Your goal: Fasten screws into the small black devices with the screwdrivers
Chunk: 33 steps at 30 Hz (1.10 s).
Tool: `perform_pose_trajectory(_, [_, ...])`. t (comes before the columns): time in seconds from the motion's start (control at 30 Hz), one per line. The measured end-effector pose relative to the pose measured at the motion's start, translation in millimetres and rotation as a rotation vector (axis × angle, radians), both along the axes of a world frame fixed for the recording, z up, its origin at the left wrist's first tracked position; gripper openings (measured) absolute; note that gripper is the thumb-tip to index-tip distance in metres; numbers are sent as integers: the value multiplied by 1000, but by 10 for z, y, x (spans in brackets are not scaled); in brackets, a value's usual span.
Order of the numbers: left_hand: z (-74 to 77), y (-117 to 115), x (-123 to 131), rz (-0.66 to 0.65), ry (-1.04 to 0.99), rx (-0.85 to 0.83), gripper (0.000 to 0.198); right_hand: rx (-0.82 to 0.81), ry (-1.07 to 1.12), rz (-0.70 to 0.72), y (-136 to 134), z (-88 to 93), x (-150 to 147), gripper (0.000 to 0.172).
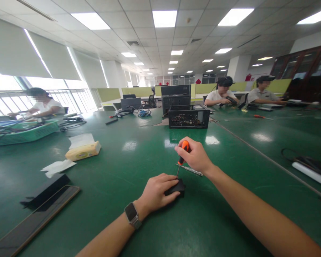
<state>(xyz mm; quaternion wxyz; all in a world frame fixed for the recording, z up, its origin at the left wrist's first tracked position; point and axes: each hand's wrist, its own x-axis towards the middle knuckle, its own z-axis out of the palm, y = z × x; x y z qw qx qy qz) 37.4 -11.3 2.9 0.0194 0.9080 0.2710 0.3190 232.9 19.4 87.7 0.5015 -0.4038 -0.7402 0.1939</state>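
My right hand (pixel 196 155) is closed around the orange and black handle of a screwdriver (pixel 185 146). Its thin shaft slants down, and the tip meets the far edge of a small black box (pixel 178 188). My left hand (pixel 157 189), with a watch on the wrist, grips that box against the green table, fingers on top and thumb along the near side. What the box is, I cannot tell. Just beyond it, a slim metallic tool (pixel 191 170) lies on the table under my right hand.
A black computer case (pixel 189 117) stands ahead. On the left are a tissue pack (pixel 83 150), a dark flat panel (pixel 37 221) and a green basket (pixel 29 134) of cables. A white bar-shaped device (pixel 311 175) lies right. Several people sit around the table.
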Motion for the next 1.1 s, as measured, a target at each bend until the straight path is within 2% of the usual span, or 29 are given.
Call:
perform_pose_trajectory(0.2, [12,-8,0,2,25,-19,33,81,-325,-130,-136,164,37,22])
perform_pose_trajectory(0.33, [11,-9,-5,13,38,-23,34,96,-393,-164,-204,238,52,27])
perform_pose_trajectory(0.47, [5,-9,-5,17,40,-22,34,142,-476,-198,-245,273,35,23])
perform_pose_trajectory(0.63, [2,-9,-2,19,37,-31,33,113,-457,-228,-287,285,23,31])
perform_pose_trajectory(0.73, [-10,-1,-10,13,40,-34,33,120,-430,-194,-311,295,20,25])
perform_pose_trajectory(1.1, [6,-7,-8,10,34,-29,33,138,-468,-230,-308,294,19,28])
